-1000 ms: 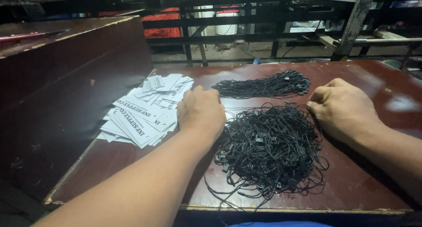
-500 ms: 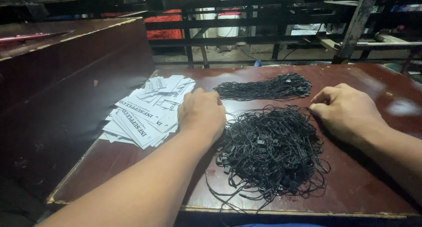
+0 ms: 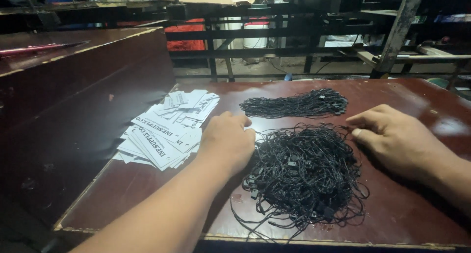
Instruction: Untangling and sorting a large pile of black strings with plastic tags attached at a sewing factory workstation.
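Observation:
My left hand [image 3: 226, 141] rests knuckles-up on the dark red table [image 3: 407, 93], between a spread stack of white printed paper tags [image 3: 164, 133] and a loose heap of black looped strings [image 3: 304, 177]. Its fingers are curled down, and the corner of a white tag [image 3: 257, 134] shows at the fingertips. My right hand [image 3: 392, 138] lies at the heap's upper right edge, with thumb and forefinger pinched together on a strand there.
A tidier bundle of black strings [image 3: 297, 105] lies farther back on the table. A tall dark wooden panel [image 3: 73, 101] rises along the left side. Metal racks and frames [image 3: 392, 32] stand behind the table. The table's front edge [image 3: 319, 240] is close to me.
My right hand has loosened from a fist and slid a little right, its fingers now stretched to the heap's edge. My left hand has stayed in place.

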